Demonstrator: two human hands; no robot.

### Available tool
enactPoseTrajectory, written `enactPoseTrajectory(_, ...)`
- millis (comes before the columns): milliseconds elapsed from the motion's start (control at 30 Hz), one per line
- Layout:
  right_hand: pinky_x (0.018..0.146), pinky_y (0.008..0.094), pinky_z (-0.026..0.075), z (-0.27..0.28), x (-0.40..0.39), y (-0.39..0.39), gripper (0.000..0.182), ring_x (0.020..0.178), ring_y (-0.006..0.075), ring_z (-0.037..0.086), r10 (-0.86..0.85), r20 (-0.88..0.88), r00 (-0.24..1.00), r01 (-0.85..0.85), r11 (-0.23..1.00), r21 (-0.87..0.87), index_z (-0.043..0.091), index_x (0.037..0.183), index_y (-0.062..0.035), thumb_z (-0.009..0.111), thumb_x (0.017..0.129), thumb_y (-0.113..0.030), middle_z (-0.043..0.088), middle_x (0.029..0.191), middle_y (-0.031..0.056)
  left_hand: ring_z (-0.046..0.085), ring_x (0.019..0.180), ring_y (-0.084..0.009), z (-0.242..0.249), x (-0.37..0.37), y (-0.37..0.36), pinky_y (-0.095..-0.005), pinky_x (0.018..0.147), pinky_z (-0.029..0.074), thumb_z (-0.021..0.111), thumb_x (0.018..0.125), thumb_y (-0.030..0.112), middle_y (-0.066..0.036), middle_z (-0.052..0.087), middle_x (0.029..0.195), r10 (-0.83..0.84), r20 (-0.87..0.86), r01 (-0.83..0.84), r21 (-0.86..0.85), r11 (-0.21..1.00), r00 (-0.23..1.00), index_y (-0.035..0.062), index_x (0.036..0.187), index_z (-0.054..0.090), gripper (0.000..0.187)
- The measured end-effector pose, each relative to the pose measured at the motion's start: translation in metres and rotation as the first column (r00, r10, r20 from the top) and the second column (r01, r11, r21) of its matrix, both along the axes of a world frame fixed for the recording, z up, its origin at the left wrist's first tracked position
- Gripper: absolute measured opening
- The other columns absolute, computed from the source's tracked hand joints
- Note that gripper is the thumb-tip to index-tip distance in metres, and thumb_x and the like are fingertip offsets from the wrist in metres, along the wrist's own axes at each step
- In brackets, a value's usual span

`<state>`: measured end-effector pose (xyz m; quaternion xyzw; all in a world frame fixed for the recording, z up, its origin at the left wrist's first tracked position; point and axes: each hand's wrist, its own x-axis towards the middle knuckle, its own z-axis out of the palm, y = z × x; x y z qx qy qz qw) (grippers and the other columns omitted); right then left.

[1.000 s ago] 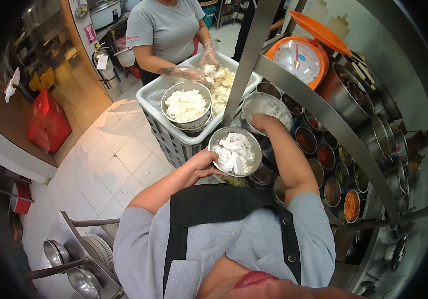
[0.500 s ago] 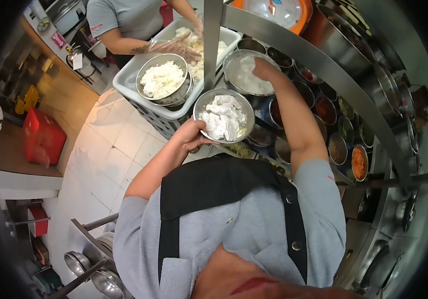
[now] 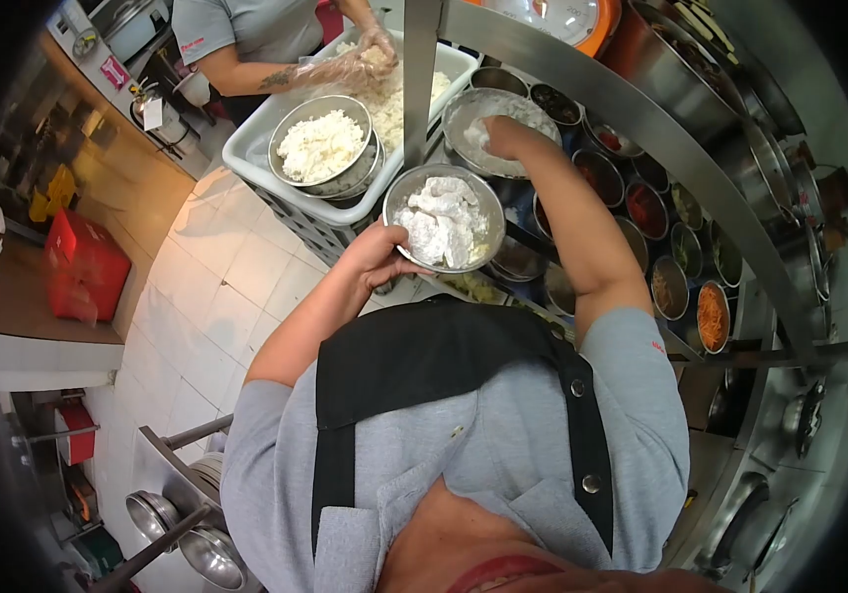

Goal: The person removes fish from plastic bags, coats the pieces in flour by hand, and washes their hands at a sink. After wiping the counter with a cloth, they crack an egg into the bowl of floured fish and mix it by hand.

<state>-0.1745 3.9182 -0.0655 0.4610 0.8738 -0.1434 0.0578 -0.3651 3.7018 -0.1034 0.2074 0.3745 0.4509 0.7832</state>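
In my left hand (image 3: pixel 381 254) is a metal bowl (image 3: pixel 492 247), gripped by its left rim, the thumb over the edge. Several white-coated pieces (image 3: pixel 444 219) lie in it. My right hand (image 3: pixel 505 138) reaches into a round pan (image 3: pixel 456 117) of white powder (image 3: pixel 473 140); its fingertips are hidden in or behind the powder, so what they hold does not show. The pan stands just beyond the bowl, at its upper right.
A co-worker's gloved hands (image 3: pixel 365 67) are over a white tub (image 3: pixel 244 148) of rice, where a bowl of rice (image 3: pixel 320 146) sits. Metal food containers (image 3: pixel 671 287) stand at right, below a curved steel rail (image 3: pixel 641 119). An orange scale (image 3: pixel 600 20) is at the top.
My right hand has moved left within the pan of powder. The co-worker's hands have come together and lifted over the tub. The bowl in my left hand has shifted slightly up in view.
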Motion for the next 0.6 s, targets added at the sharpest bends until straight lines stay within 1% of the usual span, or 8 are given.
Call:
enactPoseTrajectory(33,0.089,0.0385,0.042,0.003,0.001,0.001,0.042,0.105,0.0340,0.053,-0.005,-0.029,1.000,0.004,1.000,-0.006,0.053,0.113,-0.0017,0.060,0.074,-0.016,0.056,0.112,0.0206,0.059,0.095,-0.0374,0.002,0.000,0.000,-0.0475,0.068,0.057,0.035,0.070,-0.006,-0.025,0.048,0.115,-0.002,-0.007,0.002,0.000,1.000,1.000,-0.0015,0.129,0.028,0.059)
enactPoseTrajectory(133,0.089,0.0382,0.042,-0.004,0.004,0.005,0.042,0.104,0.0346,0.053,-0.095,0.088,0.992,0.092,0.995,0.037,0.051,0.115,-0.0008,0.058,0.077,-0.019,0.056,0.110,0.0228,0.059,0.095,-0.0377,0.002,0.000,0.000,-0.0475,0.068,0.057,0.035,0.071,-0.006,-0.025,0.048,0.116,-0.004,0.024,0.004,0.007,1.000,1.000,-0.0019,0.129,0.028,0.058)
enactPoseTrajectory(167,0.089,0.0383,0.042,-0.005,0.011,0.008,0.042,0.104,0.0358,0.053,-0.008,-0.027,1.000,0.011,0.994,0.113,0.051,0.113,0.0011,0.057,0.078,-0.021,0.055,0.110,0.0245,0.058,0.095,-0.0380,0.000,-0.001,0.000,-0.0479,0.068,0.057,0.035,0.071,-0.006,-0.025,0.048,0.116,-0.007,0.014,0.007,0.013,1.000,1.000,-0.0018,0.128,0.029,0.058)
enactPoseTrajectory(267,0.089,0.0383,0.042,-0.018,0.021,0.012,0.041,0.102,0.0365,0.054,-0.008,-0.325,0.946,0.093,0.965,0.244,0.052,0.112,0.0031,0.057,0.078,-0.020,0.056,0.108,0.0244,0.059,0.093,-0.0389,0.005,-0.001,0.000,-0.0475,0.067,0.058,0.038,0.070,-0.005,-0.025,0.050,0.110,0.019,-0.002,-0.020,-0.002,1.000,1.000,-0.0095,0.123,0.032,0.053)
enactPoseTrajectory(400,0.089,0.0351,0.042,0.026,0.020,-0.018,0.040,0.102,0.0340,0.054,-0.152,-0.482,0.863,0.269,0.945,0.184,0.051,0.114,0.0032,0.054,0.077,-0.014,0.057,0.109,0.0219,0.058,0.093,-0.0389,0.004,-0.004,0.001,-0.0480,0.068,0.057,0.038,0.071,-0.004,-0.025,0.050,0.110,-0.005,-0.014,0.006,0.034,0.999,1.000,-0.0107,0.122,0.032,0.052)
enactPoseTrajectory(500,0.087,0.0369,0.043,0.049,0.018,-0.063,0.040,0.102,0.0353,0.054,-0.121,-0.705,0.698,0.116,0.992,-0.056,0.049,0.114,0.0030,0.055,0.076,-0.009,0.056,0.110,0.0235,0.057,0.096,-0.0388,0.000,-0.008,0.004,-0.0477,0.070,0.057,0.038,0.071,-0.004,-0.025,0.049,0.111,-0.026,0.037,0.026,-0.010,1.000,0.999,-0.0109,0.122,0.033,0.051)
enactPoseTrajectory(567,0.084,0.0371,0.045,0.047,0.009,-0.097,0.035,0.096,0.0359,0.056,-0.016,-0.709,0.705,-0.007,1.000,-0.030,0.052,0.108,0.0010,0.056,0.074,-0.007,0.058,0.103,0.0231,0.056,0.098,-0.0382,-0.001,-0.010,0.005,-0.0469,0.071,0.057,0.038,0.071,-0.004,-0.025,0.049,0.112,-0.036,0.097,0.039,-0.036,0.999,0.995,-0.0108,0.121,0.033,0.051)
enactPoseTrajectory(600,0.081,0.0375,0.046,0.037,0.007,-0.113,0.029,0.092,0.0361,0.057,-0.002,-0.638,0.770,0.062,0.995,0.072,0.056,0.101,0.0002,0.057,0.073,-0.006,0.059,0.097,0.0226,0.056,0.099,-0.0376,-0.001,-0.010,0.005,-0.0464,0.072,0.057,0.038,0.071,-0.003,-0.024,0.049,0.113,-0.041,0.105,0.045,-0.035,0.998,0.994,-0.0109,0.121,0.033,0.051)
